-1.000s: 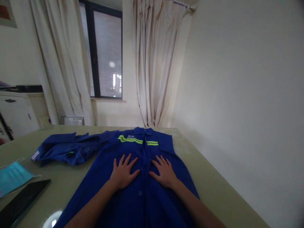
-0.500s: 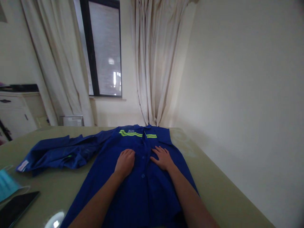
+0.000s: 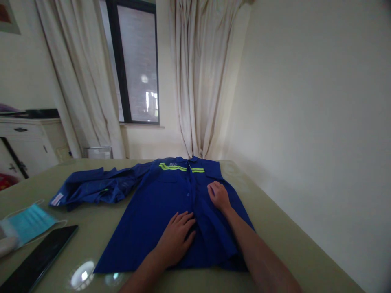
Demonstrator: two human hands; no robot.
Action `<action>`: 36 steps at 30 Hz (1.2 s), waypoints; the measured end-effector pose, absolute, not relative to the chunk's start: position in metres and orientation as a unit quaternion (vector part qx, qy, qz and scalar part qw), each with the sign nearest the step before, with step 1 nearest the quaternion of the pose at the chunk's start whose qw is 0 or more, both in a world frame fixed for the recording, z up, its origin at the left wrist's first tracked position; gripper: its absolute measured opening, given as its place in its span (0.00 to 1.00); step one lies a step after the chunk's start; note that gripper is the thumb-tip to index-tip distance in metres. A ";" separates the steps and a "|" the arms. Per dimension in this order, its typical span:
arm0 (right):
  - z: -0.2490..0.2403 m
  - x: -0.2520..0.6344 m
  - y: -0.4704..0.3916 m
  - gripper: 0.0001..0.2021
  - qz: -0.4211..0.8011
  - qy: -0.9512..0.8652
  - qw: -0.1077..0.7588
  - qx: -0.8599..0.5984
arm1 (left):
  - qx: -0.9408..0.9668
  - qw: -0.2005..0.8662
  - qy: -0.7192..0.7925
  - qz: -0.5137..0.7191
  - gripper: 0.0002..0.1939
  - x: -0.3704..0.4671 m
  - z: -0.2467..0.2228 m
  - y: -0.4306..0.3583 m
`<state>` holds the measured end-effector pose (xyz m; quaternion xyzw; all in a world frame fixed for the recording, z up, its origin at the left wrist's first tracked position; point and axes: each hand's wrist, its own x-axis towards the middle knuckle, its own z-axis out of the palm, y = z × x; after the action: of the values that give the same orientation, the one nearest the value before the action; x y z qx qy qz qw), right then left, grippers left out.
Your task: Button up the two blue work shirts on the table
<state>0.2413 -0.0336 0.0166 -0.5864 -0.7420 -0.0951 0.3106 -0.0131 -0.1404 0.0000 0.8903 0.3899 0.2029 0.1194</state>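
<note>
Left hand (image 3: pixel 178 237) has moved down the blue shirt (image 3: pixel 168 199), grip apart; right hand (image 3: pixel 219 195) curled, grip unclear.

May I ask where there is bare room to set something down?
The table has a bare strip between the shirt and the wall, and a patch between shirt and phone, nearer than the sleeve. Crowded spots: the mask beside the phone, and the shirt at the left hand and right hand.

Seen from mid-view, the left hand (image 3: pixel 176 238) toward half past six and the right hand (image 3: pixel 219 196) toward five o'clock are bare, the left slender-fingered; left forearm (image 3: pixel 143 272) and right forearm (image 3: pixel 255 248), also bare, taper smoothly wristward.
</note>
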 end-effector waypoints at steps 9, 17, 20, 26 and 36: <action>0.072 0.201 -0.147 0.22 0.052 -0.863 0.136 -0.483 | 0.906 0.297 0.298 0.039 0.56 -0.054 0.025 -0.132; 0.060 0.183 -0.157 0.09 0.120 -0.801 0.008 -0.587 | 0.895 0.234 0.354 0.140 0.36 -0.051 0.012 -0.143; 0.050 0.197 -0.144 0.09 0.240 -0.786 0.150 -0.549 | 0.896 0.189 0.350 0.196 0.30 -0.047 0.003 -0.149; 0.050 0.198 -0.154 0.19 0.462 -0.640 0.369 -0.490 | 0.875 0.206 0.373 0.232 0.22 -0.054 -0.002 -0.149; 0.032 0.171 -0.186 0.48 0.295 -0.811 0.204 -0.461 | 0.909 0.197 0.316 0.184 0.30 -0.072 0.016 -0.155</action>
<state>0.1713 -0.1863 0.0315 -0.4613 -0.8114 0.2953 0.2039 -0.0725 -0.1550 0.0156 0.9094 0.3162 0.1845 0.1974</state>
